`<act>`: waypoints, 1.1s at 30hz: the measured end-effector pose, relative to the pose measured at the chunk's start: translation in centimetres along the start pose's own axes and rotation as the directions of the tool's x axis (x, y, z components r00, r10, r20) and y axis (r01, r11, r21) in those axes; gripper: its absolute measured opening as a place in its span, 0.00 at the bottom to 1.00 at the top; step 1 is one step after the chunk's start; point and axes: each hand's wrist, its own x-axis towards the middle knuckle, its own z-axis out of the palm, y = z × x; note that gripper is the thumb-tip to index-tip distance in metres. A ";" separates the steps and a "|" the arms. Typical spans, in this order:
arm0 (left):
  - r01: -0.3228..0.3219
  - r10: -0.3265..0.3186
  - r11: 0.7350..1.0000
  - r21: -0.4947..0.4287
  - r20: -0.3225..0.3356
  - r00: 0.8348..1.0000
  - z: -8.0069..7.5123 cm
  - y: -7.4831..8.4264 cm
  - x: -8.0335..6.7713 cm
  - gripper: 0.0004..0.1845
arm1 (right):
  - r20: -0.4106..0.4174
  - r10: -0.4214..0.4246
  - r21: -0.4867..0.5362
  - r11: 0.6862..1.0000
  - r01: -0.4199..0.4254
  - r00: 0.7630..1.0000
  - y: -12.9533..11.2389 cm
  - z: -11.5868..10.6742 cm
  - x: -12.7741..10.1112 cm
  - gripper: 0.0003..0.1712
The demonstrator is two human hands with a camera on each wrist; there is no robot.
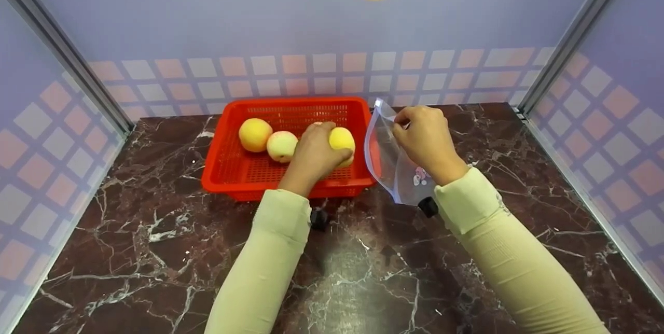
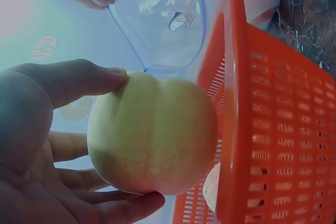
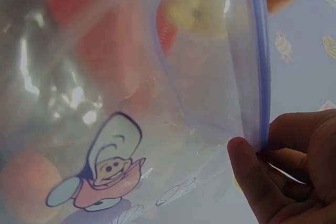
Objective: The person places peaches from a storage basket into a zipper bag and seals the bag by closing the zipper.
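Note:
My left hand (image 1: pixel 315 151) grips a yellowish peach (image 1: pixel 341 139) above the right part of the red basket (image 1: pixel 215 170). In the left wrist view the thumb is on one side of this peach (image 2: pixel 152 135), fingers on the other. My right hand (image 1: pixel 425 134) pinches the blue-edged rim of a clear zip bag (image 1: pixel 407 186) at the basket's right. The bag's mouth gapes toward the peach. Cartoon figures are printed on the bag (image 3: pixel 173 182), and a pinkish round shape (image 3: pixel 31 187) shows through its lower part.
An orange-yellow peach (image 1: pixel 255 135) and a paler peach (image 1: pixel 282 146) lie in the basket's left half. The basket stands on a dark marbled tabletop (image 1: pixel 155 261), near the patterned back wall (image 1: pixel 290 23). Side panels flank the table.

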 end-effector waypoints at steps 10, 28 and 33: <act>-0.055 0.054 0.998 -0.020 -0.042 0.998 0.4 1.0 -0.4 0.37 | -0.013 -0.012 -0.011 1.000 0.012 1.000 -0.1 0.1 -0.1 0.08; -0.161 0.158 0.985 -0.056 -0.060 0.986 1.8 2.1 -1.0 0.35 | 0.007 0.002 -0.015 1.000 -0.002 1.000 -0.2 0.2 -0.2 0.09; -0.188 0.185 0.981 -0.054 -0.055 0.981 2.1 2.4 -1.0 0.35 | -0.001 -0.015 -0.017 1.000 0.015 1.000 -0.1 0.3 -0.2 0.09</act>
